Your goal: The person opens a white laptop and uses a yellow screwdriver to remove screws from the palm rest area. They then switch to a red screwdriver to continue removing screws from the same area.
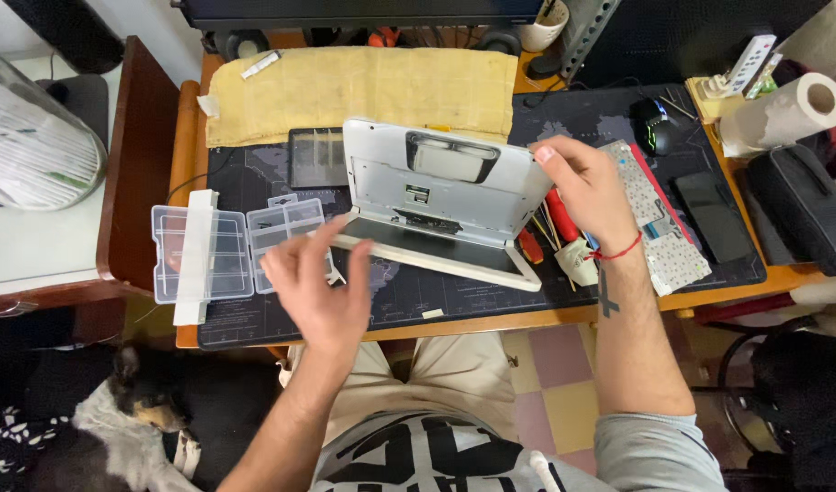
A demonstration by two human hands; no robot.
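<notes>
Laptop (436,196) half-open, right hand (589,189) gripping, left hand (316,290) beside organizer boxes (227,246)

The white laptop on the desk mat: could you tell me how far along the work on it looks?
Done: the white laptop stands propped open, underside out, a detached keyboard beside it. In hand: the right hand grips its upper corner; the left hand hovers near its lower edge. Left: its back cover remains on.

Right hand (589,196) gripping upturned white laptop (441,196), left hand (313,287) hovering open near clear organiser boxes (227,251)
</notes>
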